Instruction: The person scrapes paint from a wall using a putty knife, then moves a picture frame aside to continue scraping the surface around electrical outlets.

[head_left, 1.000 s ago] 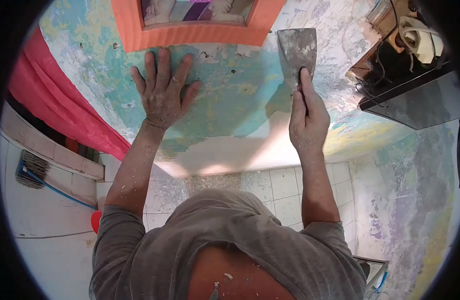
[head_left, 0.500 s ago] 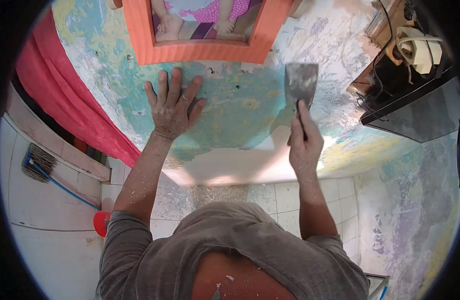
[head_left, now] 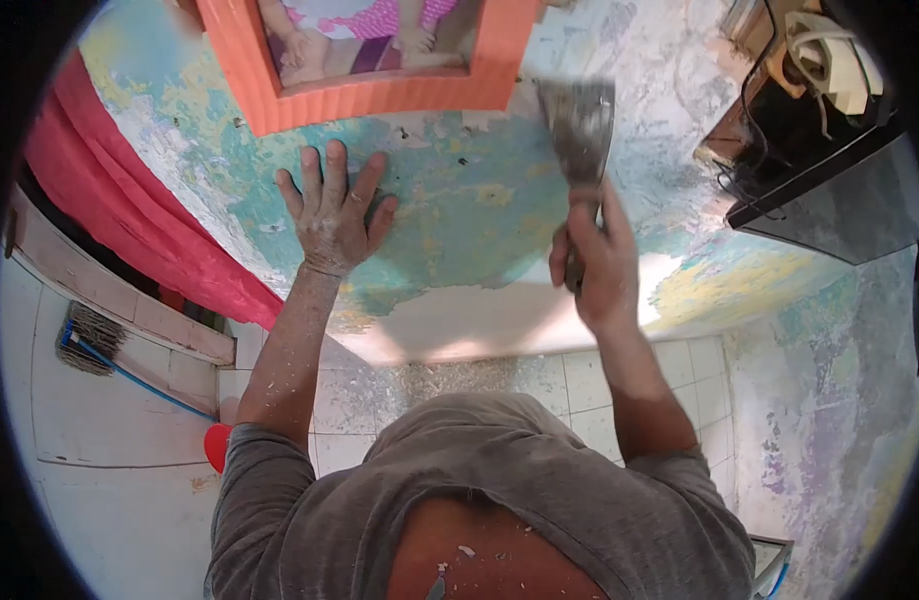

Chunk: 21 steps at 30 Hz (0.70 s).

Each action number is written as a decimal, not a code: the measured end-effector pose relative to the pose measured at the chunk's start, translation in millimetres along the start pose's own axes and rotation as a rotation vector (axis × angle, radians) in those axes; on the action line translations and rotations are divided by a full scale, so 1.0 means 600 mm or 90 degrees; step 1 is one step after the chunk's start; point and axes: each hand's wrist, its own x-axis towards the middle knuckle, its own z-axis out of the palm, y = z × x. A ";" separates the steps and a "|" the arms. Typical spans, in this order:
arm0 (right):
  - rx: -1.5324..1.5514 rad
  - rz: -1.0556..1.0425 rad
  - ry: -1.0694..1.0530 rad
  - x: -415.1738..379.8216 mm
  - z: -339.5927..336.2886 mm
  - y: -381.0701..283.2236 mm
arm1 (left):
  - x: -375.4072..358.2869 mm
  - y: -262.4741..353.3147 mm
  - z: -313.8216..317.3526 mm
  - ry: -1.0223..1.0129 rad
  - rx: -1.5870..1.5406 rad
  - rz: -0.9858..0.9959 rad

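Observation:
My left hand [head_left: 335, 225] lies against the patchy teal and yellow wall [head_left: 450, 220], fingers spread, just below an orange picture frame [head_left: 380, 100]. In my right hand [head_left: 602, 255] is a putty knife [head_left: 580, 135], its wide metal blade pointing up and slightly blurred. The blade overlaps the wall to the right of the frame's lower corner. My fingers wrap round its handle. Below both hands the teal paint ends at a ragged edge, with a bare pale patch [head_left: 460, 320] under it.
A red curtain [head_left: 140, 210] hangs at the left. A broom [head_left: 92, 338] with a blue handle lies on the tiled floor near a red object [head_left: 218, 446]. At the right, a dark screen [head_left: 840, 195] and loose cables stick out. Paint flakes [head_left: 460, 380] litter the floor along the wall.
The putty knife has moved up and slightly left, its blade now tilted. My left hand stays flat on the wall. The whole view has shifted and turned a little.

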 end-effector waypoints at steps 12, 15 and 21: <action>0.121 0.003 0.045 -0.016 0.000 0.009 | -0.004 -0.006 0.006 0.025 -0.021 0.016; 0.177 -0.018 0.048 -0.002 -0.010 0.003 | 0.000 -0.013 0.010 0.047 -0.010 0.038; 0.029 0.012 0.098 -0.046 -0.059 0.075 | 0.021 -0.006 0.006 0.093 0.017 0.092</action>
